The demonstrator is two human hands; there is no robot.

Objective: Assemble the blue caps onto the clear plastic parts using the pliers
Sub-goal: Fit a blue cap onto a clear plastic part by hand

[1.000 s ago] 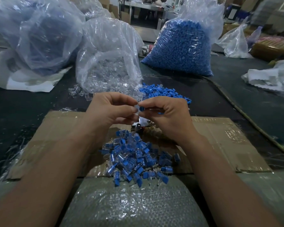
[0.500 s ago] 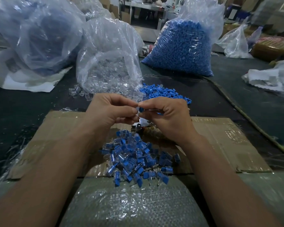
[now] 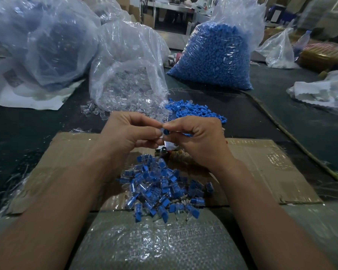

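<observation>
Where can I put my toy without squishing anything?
The bare cardboard right of the capped pile is free, and the dark table left of the cardboard too. The middle is crowded: left hand, right hand, capped pile, loose blue caps.

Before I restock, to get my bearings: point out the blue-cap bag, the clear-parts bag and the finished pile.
blue-cap bag [image 3: 213, 59], head view, filled front.
clear-parts bag [image 3: 125, 88], head view, lower bulge.
finished pile [image 3: 154, 188], head view, heap's middle.

The left hand [image 3: 131, 133] and right hand [image 3: 195, 137] were fingertip to fingertip above the cardboard [image 3: 261, 168], pinching a blue cap [image 3: 166, 131] between them. Below lay a heap of capped pieces [image 3: 160, 188]. Beyond stood a bag of clear parts [image 3: 129, 78] and a bag of blue caps [image 3: 213, 59].
</observation>
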